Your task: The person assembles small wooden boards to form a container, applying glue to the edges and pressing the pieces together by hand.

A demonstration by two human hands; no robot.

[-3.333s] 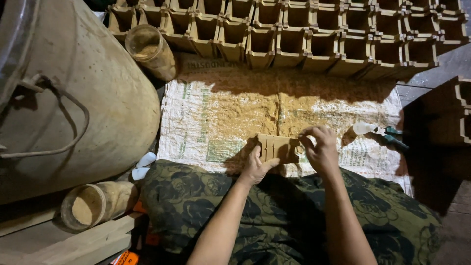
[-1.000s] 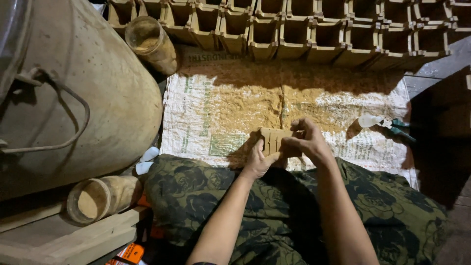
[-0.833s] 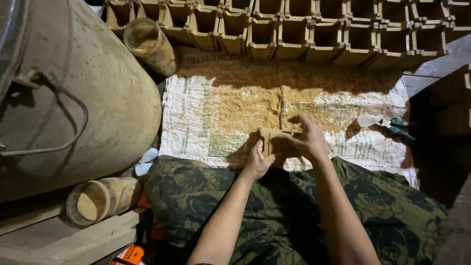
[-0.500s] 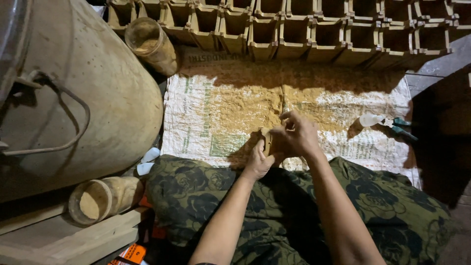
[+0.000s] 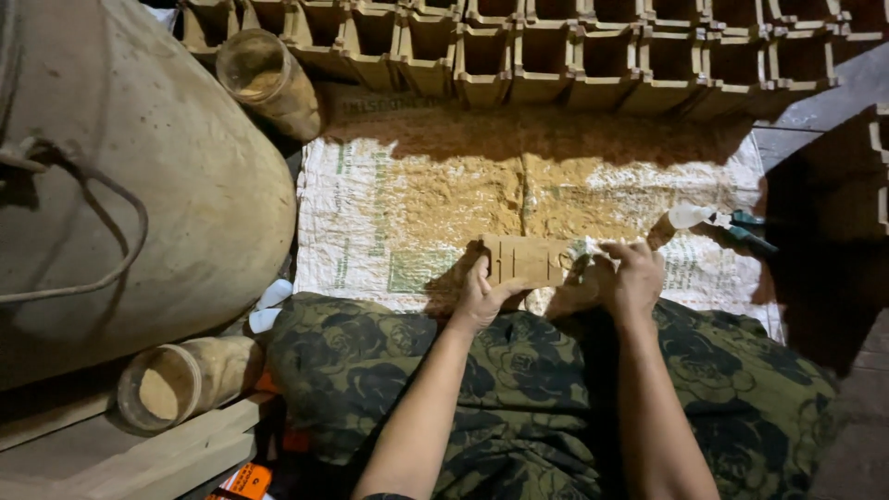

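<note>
place: craft workshop | evidence: row of wooden box frames (image 5: 556,56) beyond sawdust-strewn woven sack (image 5: 389,222) | dusty jars (image 5: 269,79) beside it

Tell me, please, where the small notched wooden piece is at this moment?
In the head view the notched wooden piece is near the centre, held by the left hand over the sawdust-covered woven sack, with the right hand just to its right.

Both forearms bare to the elbow, no sleeves, watch, rings or gloves visible on the left hand (image 5: 482,296) or right hand (image 5: 632,278). Lap covered by dark olive-green cloth (image 5: 519,389) printed with large black rose-like floral outlines, loosely folded.
</note>
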